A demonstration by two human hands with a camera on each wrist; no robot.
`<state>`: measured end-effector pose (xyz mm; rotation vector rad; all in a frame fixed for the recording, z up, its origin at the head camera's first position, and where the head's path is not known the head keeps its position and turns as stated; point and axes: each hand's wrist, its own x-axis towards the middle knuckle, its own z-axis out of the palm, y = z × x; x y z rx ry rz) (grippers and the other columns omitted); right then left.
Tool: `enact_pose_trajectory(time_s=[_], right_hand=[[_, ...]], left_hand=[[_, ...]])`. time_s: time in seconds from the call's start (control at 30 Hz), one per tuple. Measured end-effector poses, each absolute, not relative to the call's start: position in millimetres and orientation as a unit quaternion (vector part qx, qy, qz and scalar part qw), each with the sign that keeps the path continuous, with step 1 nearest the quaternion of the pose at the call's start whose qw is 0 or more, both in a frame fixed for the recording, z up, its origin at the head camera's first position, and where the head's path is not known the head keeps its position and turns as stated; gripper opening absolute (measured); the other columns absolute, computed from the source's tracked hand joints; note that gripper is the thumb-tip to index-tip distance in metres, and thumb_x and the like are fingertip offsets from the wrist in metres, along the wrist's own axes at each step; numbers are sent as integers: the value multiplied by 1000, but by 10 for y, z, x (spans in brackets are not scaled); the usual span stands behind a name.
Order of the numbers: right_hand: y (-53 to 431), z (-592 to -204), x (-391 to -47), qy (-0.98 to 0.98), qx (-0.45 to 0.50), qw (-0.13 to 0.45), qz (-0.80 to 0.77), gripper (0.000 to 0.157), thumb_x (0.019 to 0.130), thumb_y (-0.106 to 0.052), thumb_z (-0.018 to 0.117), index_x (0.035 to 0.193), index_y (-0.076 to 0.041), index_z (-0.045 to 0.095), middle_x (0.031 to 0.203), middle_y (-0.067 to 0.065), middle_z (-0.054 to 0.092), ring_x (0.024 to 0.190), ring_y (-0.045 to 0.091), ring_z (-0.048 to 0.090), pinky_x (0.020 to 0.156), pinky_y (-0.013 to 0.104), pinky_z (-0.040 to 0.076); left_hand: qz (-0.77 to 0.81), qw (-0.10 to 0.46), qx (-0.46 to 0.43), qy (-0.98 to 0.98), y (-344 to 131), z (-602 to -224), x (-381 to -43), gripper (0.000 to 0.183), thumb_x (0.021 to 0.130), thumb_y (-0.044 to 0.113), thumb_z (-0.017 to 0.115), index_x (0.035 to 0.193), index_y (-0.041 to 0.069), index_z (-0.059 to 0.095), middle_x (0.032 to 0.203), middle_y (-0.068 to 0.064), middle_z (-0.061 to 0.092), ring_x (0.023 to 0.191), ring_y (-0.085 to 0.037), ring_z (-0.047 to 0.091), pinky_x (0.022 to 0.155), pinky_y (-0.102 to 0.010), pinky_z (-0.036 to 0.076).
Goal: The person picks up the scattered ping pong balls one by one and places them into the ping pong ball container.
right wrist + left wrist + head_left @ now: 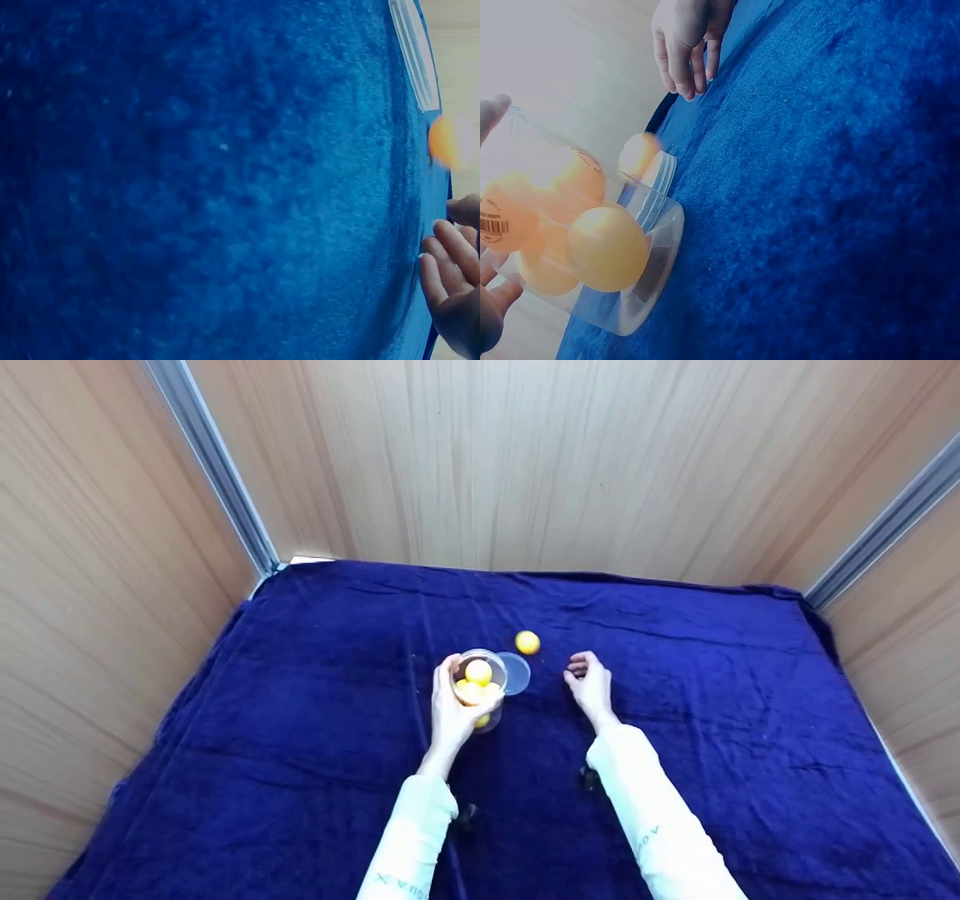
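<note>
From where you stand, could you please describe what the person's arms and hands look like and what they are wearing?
Both arms wear long white sleeves: the left sleeve and right sleeve each carry small grey printed markings near the forearm. The sleeves end at the wrists. The left hand and right hand are bare, with no gloves, rings or watch visible.

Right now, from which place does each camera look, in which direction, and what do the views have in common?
Head: above, facing forward and down at the dark blue velvet cloth; both hands and white sleeves show.
Left wrist: low beside the left hand, facing the clear plastic jar of yellow balls that it grips; fingers show.
Right wrist: close over the cloth; the right hand, holding nothing, shows at the edge.
Shared: all three see the loose yellow ball and the clear round lid.
</note>
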<state>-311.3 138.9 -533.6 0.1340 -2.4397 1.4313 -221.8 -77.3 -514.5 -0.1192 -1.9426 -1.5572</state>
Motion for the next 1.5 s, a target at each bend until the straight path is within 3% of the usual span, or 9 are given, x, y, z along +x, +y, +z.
enact_pose_trajectory(time_s=[0.27, 0.63, 1.03, 1.5], right_hand=[[1399, -5312, -3103, -850, 58, 155, 500, 28, 68, 10, 64, 94, 8, 56, 88, 24, 60, 79, 34, 57, 75, 42, 45], [1366, -5270, -3073, -847, 59, 136, 510, 28, 69, 7, 66, 95, 7, 57, 94, 23, 60, 83, 34, 57, 75, 42, 45], [1344, -5182, -2998, -842, 71, 128, 520, 28, 70, 3, 67, 96, 4, 58, 97, 21, 61, 85, 31, 59, 71, 40, 48], [1160, -5014, -2785, -814, 150, 91, 553, 32, 70, 0, 71, 99, 4, 58, 100, 21, 59, 89, 35, 57, 71, 46, 47]], left_hand=[[-588, 308, -41, -747, -749, -5147, -2202, 84, 52, 18, 85, 122, -1, 43, 112, -16, 49, 104, -25, 48, 92, -36, 36], [-596, 323, -54, -733, -719, -5091, -2185, 82, 50, 1, 84, 119, -11, 41, 109, -28, 47, 101, -40, 47, 88, -50, 34], [-591, 306, -40, -745, -750, -5129, -2187, 84, 53, 20, 85, 122, -1, 42, 113, -14, 49, 105, -23, 47, 92, -40, 35], [-576, 293, -41, -762, -815, -5068, -2122, 90, 55, 23, 84, 128, -4, 38, 120, -16, 47, 110, -30, 45, 95, -37, 33]])
